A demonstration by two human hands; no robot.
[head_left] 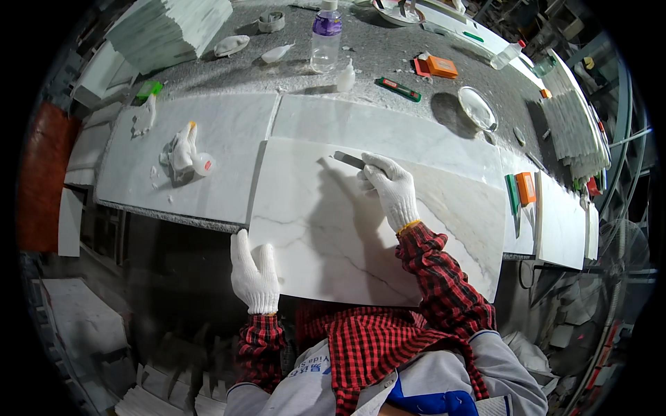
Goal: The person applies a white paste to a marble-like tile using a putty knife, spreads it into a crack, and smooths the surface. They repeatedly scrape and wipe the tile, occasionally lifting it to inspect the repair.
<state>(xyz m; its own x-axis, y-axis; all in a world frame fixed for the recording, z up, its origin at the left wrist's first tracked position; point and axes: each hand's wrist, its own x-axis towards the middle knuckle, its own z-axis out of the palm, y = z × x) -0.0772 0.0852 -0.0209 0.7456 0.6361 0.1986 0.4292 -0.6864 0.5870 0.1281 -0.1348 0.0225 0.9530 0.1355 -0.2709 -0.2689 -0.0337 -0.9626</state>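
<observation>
In front of me lies a white marble slab (319, 236) with grey and tan veins, its near edge reaching my body. My right hand (392, 188), in a white knit glove, is closed round a flat grey scraper blade (348, 160). The blade points left, low over the slab's far part, casting a shadow; I cannot tell whether it touches. My left hand (254, 274), gloved the same way, is beside the slab's left edge with fingers stretched up and thumb apart. It appears to rest against that edge and holds nothing visible.
Left of the slab, another marble panel (208, 132) bears a crumpled white glove (184, 149). Behind stand a purple-labelled bottle (326, 41), a green utility knife (398, 89), an orange box (442, 66) and a bowl of white paste (477, 107). Tile stacks (163, 35) flank the table.
</observation>
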